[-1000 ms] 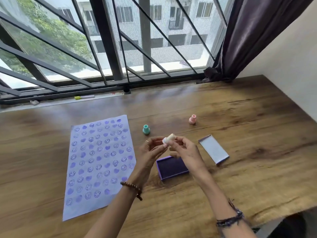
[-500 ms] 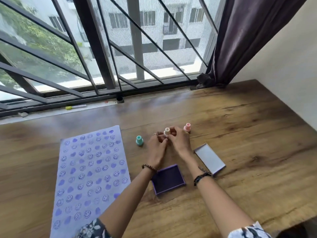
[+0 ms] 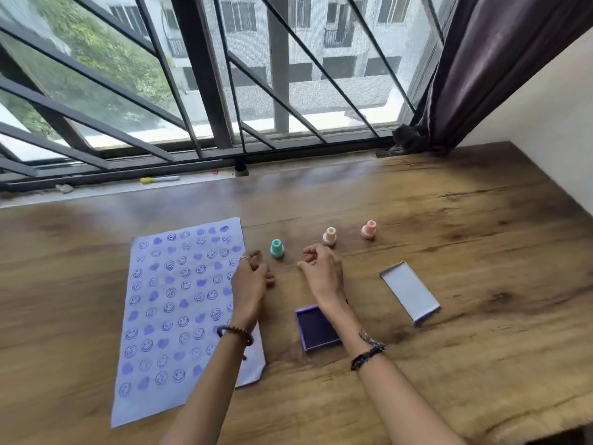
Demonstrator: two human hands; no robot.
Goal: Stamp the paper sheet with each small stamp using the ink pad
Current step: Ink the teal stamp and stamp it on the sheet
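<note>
Released onto the tabletop [image 3: 449, 348], the cream stamp [image 3: 329, 236] is being left by both empty, loosely curled hands; a sleeve could topple it.

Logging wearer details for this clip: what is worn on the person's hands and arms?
Both forearms are bare, with no sleeves in view. The left hand wears a thin ring on one finger, and a brown beaded bracelet circles that wrist. The right hand shows no ring; its wrist carries a dark braided cord bracelet.
</note>
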